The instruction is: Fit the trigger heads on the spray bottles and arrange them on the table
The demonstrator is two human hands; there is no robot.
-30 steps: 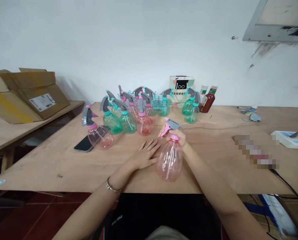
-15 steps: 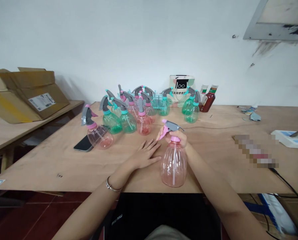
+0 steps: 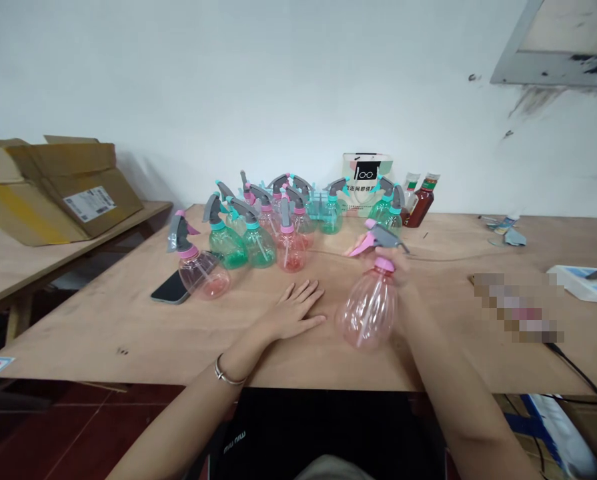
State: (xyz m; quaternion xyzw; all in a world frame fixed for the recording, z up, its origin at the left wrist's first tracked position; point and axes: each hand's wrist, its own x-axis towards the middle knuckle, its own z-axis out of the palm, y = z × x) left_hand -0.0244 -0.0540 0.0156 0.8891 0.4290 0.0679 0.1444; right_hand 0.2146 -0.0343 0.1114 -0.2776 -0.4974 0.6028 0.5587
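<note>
My right hand [image 3: 395, 263] is closed around the neck of a clear pink spray bottle [image 3: 369, 307] with a pink collar and a grey and pink trigger head. The bottle tilts, its base toward the left, and is smeared by motion; whether its base touches the table I cannot tell. My left hand [image 3: 297, 311] lies flat on the wooden table [image 3: 288, 360], fingers spread, with nothing in it. Beyond it stand several pink and green spray bottles, the nearest being a pink one [image 3: 291, 250]. Another pink spray bottle [image 3: 204, 275] leans by a dark phone [image 3: 172, 288].
A paper bag [image 3: 365, 175] and a red-brown sauce bottle [image 3: 423, 200] stand against the wall. Rightward are a blurred-out item [image 3: 518, 308] with a cable and a white device [image 3: 585, 283]. A cardboard box [image 3: 58, 190] sits on the left table.
My right hand has moved the pink spray bottle right and slightly away from me, tilting it from upright. My left hand stays flat on the table. The camera view has shifted slightly.
</note>
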